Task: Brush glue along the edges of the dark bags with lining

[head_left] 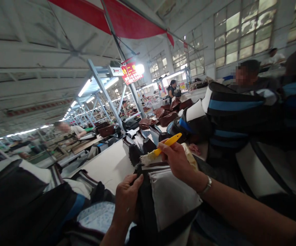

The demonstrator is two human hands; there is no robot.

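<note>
My right hand (177,160) is closed around a brush (169,143) with a yellow handle. Its pale, clumped bristles point left and sit at the top edge of a black fabric piece (146,208); whether they touch it I cannot tell. A grey pocket-like panel (172,196) lies on that black piece. My left hand (128,196) grips the piece by its left edge, thumb on top and fingers hidden behind. Just beyond the bristles stand folded black pieces (135,153) with layered light edges.
A white tabletop (104,164) stretches ahead. Black and blue pieces (235,106) are heaped high on the right, with more black pieces (17,194) at the left. Brown leather-like pieces (167,118) lie farther back. A metal frame (107,92) with lamps rises ahead. Several people sit nearby.
</note>
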